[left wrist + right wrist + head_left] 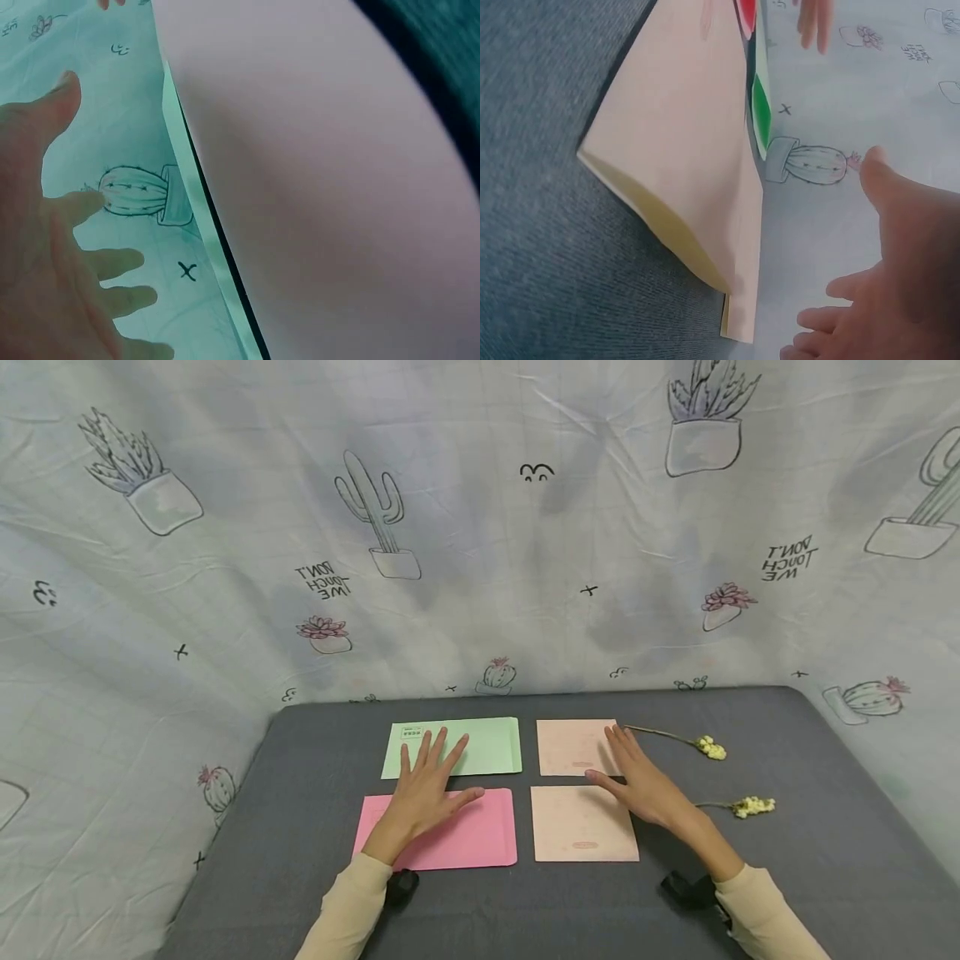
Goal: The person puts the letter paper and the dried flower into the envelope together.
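Observation:
My left hand (425, 793), fingers spread, hovers palm down above the pink envelope (483, 839) and the lower part of the green envelope (491, 746). In the left wrist view, that hand (52, 255) stays apart from the paper. My right hand (648, 787) hangs above the right edges of two peach envelopes, the far one (566, 743) and the near one (581, 827). The right wrist view shows the near envelope's side mouth (675, 232) gaping slightly, with the right hand (885, 262) off to one side. Neither hand holds anything.
Right of the peach envelopes lie two sprigs of small yellow flowers, a far sprig (708, 747) and a near sprig (752, 807). Everything rests on a grey-covered table (315, 760). A white cactus-print cloth (480, 527) hangs behind and beside it.

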Demonstrator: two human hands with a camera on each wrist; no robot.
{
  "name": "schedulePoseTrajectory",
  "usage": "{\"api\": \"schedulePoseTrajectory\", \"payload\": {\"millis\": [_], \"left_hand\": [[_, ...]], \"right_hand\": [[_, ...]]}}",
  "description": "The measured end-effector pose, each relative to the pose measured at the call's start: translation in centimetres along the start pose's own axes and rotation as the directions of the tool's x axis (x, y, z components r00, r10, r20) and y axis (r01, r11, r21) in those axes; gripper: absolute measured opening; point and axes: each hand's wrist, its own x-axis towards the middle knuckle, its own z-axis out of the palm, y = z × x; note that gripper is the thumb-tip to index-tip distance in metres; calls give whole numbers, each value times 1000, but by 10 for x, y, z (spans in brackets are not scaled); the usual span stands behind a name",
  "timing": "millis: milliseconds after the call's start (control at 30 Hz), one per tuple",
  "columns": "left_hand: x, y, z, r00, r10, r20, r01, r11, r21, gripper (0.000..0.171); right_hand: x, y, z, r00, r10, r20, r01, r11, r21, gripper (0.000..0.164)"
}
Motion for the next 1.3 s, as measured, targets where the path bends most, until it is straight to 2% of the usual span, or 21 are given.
{"api": "schedulePoseTrajectory", "payload": {"millis": [233,367,533,633,767,900,1000,1100,1133,1200,1300], "left_hand": [[-3,3,-3,998,55,-20,-56,997,-45,80],[-4,4,-5,994,108,-35,-109,993,-48,76],[-8,3,-5,989,147,-28,-148,987,-60,70],[-11,4,-6,984,177,-30,-179,982,-69,69],[-15,6,-7,977,212,-2,-211,976,-55,68],[-20,10,-7,971,238,37,-237,971,-29,68],[-24,12,-7,963,259,75,-257,966,-39,71],[-27,14,-7,952,277,132,-270,960,-68,76],[-27,14,-6,948,280,153,-272,959,-73,78],[-30,14,-5,941,277,196,-265,960,-85,82],[-32,14,-3,930,266,254,-250,964,-92,90]], "right_hand": [[-1,-5,2,1000,-8,-27,11,995,101,89],[-3,-8,5,995,-26,-94,41,985,166,74],[-4,-13,10,984,7,-176,46,955,294,50],[-5,-16,11,987,38,-159,28,918,396,46],[-6,-18,12,996,61,-66,-13,831,555,47],[-6,-18,15,998,56,8,-47,759,649,50],[-6,-17,16,997,36,64,-71,681,729,52],[-6,-18,16,990,12,139,-121,568,814,55],[-6,-19,16,986,1,164,-138,540,830,56],[-6,-21,17,978,-24,206,-167,498,851,57],[-6,-25,22,966,-55,254,-202,456,867,57]]}}
